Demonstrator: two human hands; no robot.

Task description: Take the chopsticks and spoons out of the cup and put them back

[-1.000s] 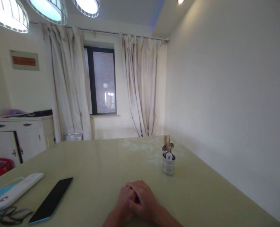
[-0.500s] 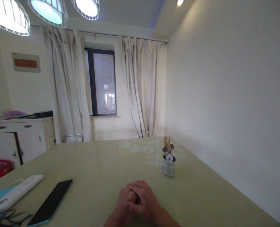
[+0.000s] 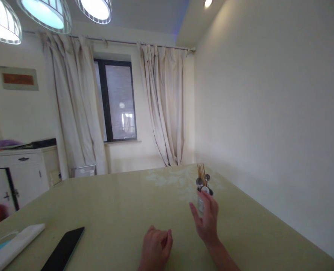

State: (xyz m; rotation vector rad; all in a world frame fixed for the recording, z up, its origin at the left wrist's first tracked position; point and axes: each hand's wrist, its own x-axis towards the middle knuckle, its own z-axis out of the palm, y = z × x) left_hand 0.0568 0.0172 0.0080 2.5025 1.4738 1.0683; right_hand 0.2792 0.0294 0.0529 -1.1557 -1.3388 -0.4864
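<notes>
— Hands first, L to R: our left hand [image 3: 155,244] sits low on the worktop [image 3: 113,203], fingers curled loosely under, gripping nothing. Our right hand [image 3: 205,220] is up off the surface, fingers spread apart, palm turned toward the utensil holder [image 3: 201,205].

— Are we touching it yet?

— Can't tell for sure. Our fingers overlap its lower half in the head view, so contact is hidden. They aren't wrapped round it, tho. We'd judge it a reach, not a grasp.

— Where's the holder itself?

— Upright on the worktop, right side, near the wall [image 3: 268,113]. Chopsticks [image 3: 200,171] and a couple of spoons [image 3: 207,177] stick out the top, none lifted out.

— So how far along are we?

— Early, as we read it. Nothing's in either hand, and the holder stands undisturbed w/ everything in it. Closing on it, and whatever comes after, is all left.

— Anything else on the worktop?

— Far left: a white case [image 3: 14,241] over sth. blue, then a dark phone [image 3: 63,250] lying flat. Both well apart from our hands, untouched.
</notes>
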